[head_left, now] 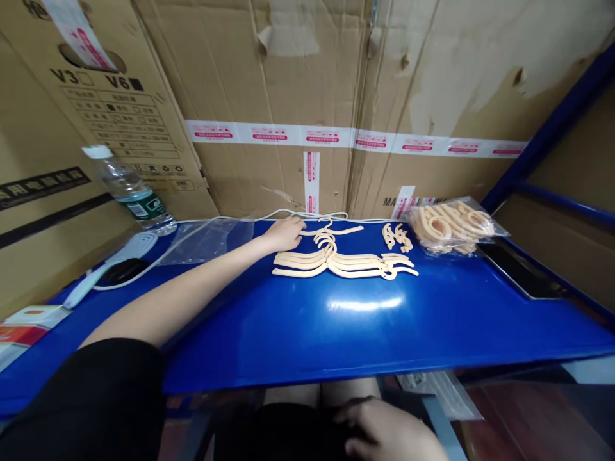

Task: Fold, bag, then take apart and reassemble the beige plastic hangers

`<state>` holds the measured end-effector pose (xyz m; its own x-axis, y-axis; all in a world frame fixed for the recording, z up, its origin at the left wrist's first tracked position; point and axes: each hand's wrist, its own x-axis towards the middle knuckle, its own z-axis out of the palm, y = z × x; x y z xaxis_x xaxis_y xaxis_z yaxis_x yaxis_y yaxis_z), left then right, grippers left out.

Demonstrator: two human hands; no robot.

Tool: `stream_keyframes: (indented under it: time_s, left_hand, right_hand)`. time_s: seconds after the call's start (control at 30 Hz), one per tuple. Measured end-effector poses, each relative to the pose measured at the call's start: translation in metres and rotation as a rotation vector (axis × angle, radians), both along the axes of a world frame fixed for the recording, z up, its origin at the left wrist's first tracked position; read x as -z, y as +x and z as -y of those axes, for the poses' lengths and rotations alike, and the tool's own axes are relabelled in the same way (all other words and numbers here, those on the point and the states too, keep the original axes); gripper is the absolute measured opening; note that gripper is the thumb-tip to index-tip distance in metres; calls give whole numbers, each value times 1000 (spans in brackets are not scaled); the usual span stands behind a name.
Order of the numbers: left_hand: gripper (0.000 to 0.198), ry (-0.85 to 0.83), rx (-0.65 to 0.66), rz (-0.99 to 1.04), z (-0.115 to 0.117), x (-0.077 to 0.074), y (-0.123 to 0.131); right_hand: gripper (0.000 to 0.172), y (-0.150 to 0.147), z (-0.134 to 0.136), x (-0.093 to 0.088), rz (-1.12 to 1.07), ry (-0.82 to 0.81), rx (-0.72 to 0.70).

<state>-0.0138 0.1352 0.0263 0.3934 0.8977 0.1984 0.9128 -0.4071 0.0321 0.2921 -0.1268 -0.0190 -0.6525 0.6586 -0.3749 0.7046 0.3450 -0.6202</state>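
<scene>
On the blue table (pixel 288 339), several cream hangers (pixel 307 272) lie stacked with their hooks pointing to the back. My left hand (pixel 284 234) reaches behind them, its fingers closed on the left end of another hanger (pixel 348 230). Over my lap, below the table's front edge, my right hand (pixel 384 429) is blurred, with its fingers partly curled; nothing shows in it. Small cream pieces (pixel 396 237) lie to the right of the hooks. A clear bag (pixel 449 224) of cream parts rests at the back right.
At the left stand a water bottle (pixel 137 195), a pale blue handled object (pixel 110 259) and a box (pixel 29 326). A flat plastic bag (pixel 209 240) and white cable lie at the back. Cardboard (pixel 278 77) walls the rear. A dark tablet-like object (pixel 523 272) lies right.
</scene>
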Motion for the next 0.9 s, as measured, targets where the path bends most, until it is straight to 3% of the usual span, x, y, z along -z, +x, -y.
stream_keyframes:
  time_s: [0.1,0.17,0.23,0.3,0.37,0.43,0.53,0.7,0.9]
  left_hand:
    - [32,-14,6,-43,-8,5,3]
    - [30,-13,12,-58,-10,6,5]
    - [30,-4,14,-67,-10,7,6]
    - [29,7,15,-68,-11,7,6]
    - [28,15,15,-63,-11,7,5]
    - [26,22,13,-50,-12,8,5]
    - [25,30,5,-21,-12,9,4]
    - [21,15,-9,24,-10,3,2]
    - [19,25,-74,37,-1,-15,1]
  right_hand:
    - [34,28,7,-62,-128,-21,-157]
    - [36,43,-8,-105,-179,200,-122]
    - [33,52,-48,-137,-248,507,-12]
    - [25,56,-108,-151,-205,707,23]
    - [23,55,-174,-149,-35,885,72]
    - [24,55,-231,-135,231,980,80]
    - [18,57,-277,-103,324,991,78]
    - [17,66,-288,-65,345,1035,87]
    - [23,66,-288,-58,217,1078,124]
